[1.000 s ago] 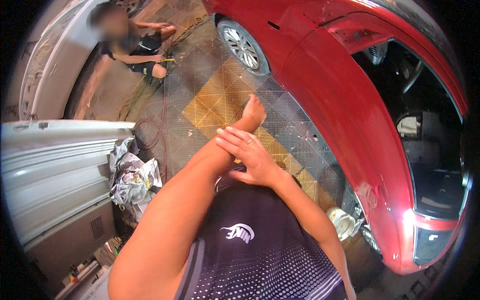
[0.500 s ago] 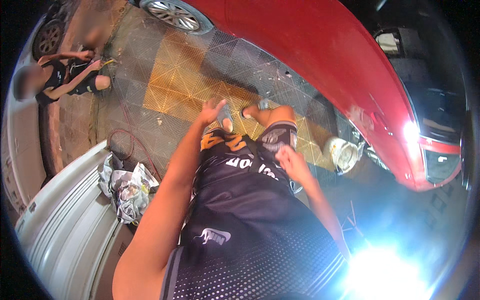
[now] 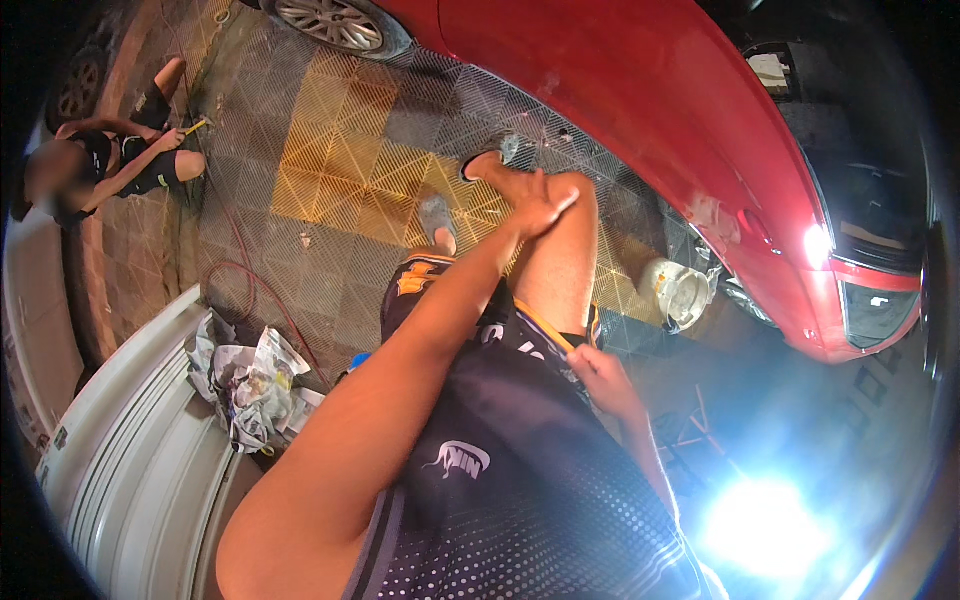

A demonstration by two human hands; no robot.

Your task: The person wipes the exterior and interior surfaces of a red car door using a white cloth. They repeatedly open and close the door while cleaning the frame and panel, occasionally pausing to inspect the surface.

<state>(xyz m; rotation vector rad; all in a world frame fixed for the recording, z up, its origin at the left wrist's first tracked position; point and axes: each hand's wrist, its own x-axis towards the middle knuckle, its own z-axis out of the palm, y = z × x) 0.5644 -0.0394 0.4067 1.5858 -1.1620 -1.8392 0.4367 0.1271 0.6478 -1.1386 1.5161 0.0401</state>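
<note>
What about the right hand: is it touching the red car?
No, the right hand holds the yellow-edged shorts hem, apart from the red car.

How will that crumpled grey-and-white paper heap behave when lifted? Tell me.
The crumpled grey-and-white paper heap will probably feel light and floppy, since its sheets look thin and creased. It may come apart when lifted, as its folds look loose. Its irregular, jagged shape suggests it is unlikely to roll.

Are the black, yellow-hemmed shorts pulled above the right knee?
Yes, pulled up: the right hand holds the yellow hem, baring the thigh.
</note>
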